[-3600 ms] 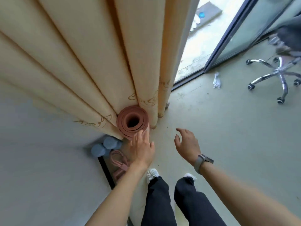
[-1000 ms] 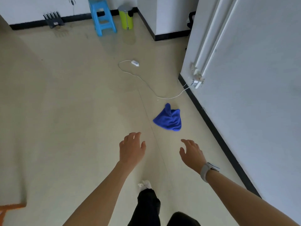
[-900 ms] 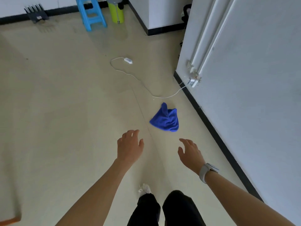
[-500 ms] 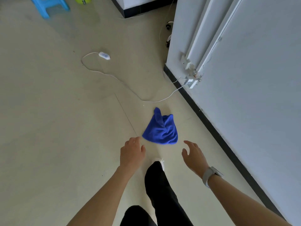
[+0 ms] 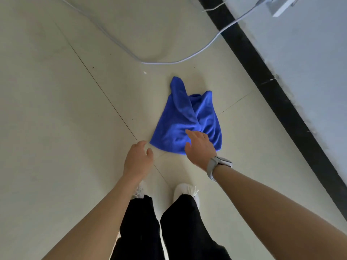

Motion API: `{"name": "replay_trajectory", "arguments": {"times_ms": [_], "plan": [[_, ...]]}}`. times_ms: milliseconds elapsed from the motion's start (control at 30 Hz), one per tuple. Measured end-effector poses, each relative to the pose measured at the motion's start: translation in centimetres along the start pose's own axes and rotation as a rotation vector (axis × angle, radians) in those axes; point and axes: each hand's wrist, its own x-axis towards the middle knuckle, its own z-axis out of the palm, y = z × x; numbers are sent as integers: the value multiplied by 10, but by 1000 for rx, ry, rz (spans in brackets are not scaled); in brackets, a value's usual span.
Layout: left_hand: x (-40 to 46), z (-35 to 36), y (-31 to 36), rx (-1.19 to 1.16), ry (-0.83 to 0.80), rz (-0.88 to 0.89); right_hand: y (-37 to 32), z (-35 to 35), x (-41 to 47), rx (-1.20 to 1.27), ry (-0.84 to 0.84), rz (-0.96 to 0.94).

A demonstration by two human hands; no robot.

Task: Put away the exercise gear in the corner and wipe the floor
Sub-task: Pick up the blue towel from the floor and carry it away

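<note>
A crumpled blue cloth [image 5: 185, 117] lies on the pale tiled floor [image 5: 56, 109], just ahead of my feet. My right hand [image 5: 200, 147], with a grey watch on its wrist, hovers over the cloth's near edge, fingers spread and holding nothing. Whether it touches the cloth I cannot tell. My left hand [image 5: 138, 159] hangs just left of the cloth's near corner, fingers loosely curled and empty. The exercise gear is out of view.
A white cable [image 5: 169, 61] loops across the floor beyond the cloth toward a socket fitting [image 5: 279, 6] on the grey wall [image 5: 309, 62]. A black skirting board [image 5: 272, 87] runs diagonally on the right. My two white shoes [image 5: 185, 190] stand close below the hands.
I have turned from the curtain corner, walked up to the blue cloth and bent toward it. My right hand has moved forward over the cloth's near edge.
</note>
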Motion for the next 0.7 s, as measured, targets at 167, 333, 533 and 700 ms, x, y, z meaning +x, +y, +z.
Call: {"name": "replay_trajectory", "arguments": {"times_ms": [167,333,533,700], "plan": [[111,79,-27,-26,-64,-68,28,83,88,-116,87,30],[142,108,-42,-143,30,-66,44,111,110,-64,45,47],[78,55,-7,-11,76,363,24,60,62,164,31,-46],[-15,-28,57,-78,71,725,-12,-32,-21,399,-34,-186]]}}
